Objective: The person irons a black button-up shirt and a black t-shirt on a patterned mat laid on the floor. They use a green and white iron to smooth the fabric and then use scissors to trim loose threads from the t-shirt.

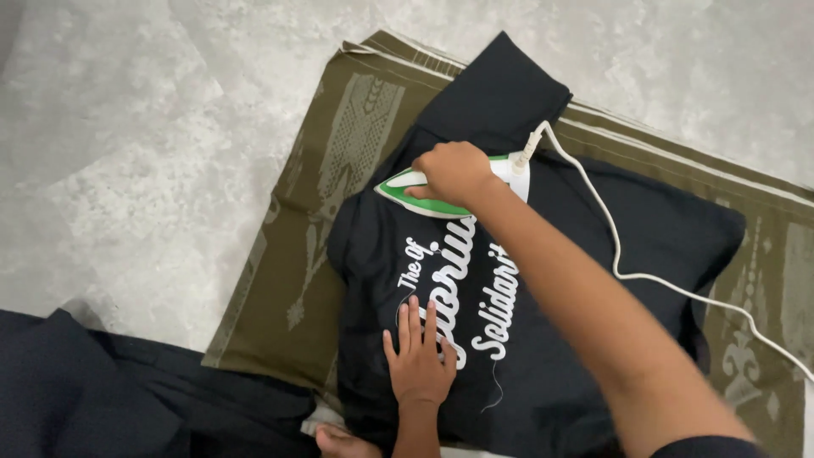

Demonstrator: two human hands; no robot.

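Right hand clenched around iron on black shirt, left hand with fingers released, flat on it.

A: How is the light?

B: Soft and even, fairly bright, with no hard glare. The pale floor looks a little washed out at the top.

A: Any shadows?

B: Only faint ones, under the right hand and along the edge of the black shirt. The shirt's dark folds lose detail.

A: Sharpness?

B: The middle is crisp, the white print reads clearly. The right forearm, close to the lens, is slightly soft, and the corners bend a little.
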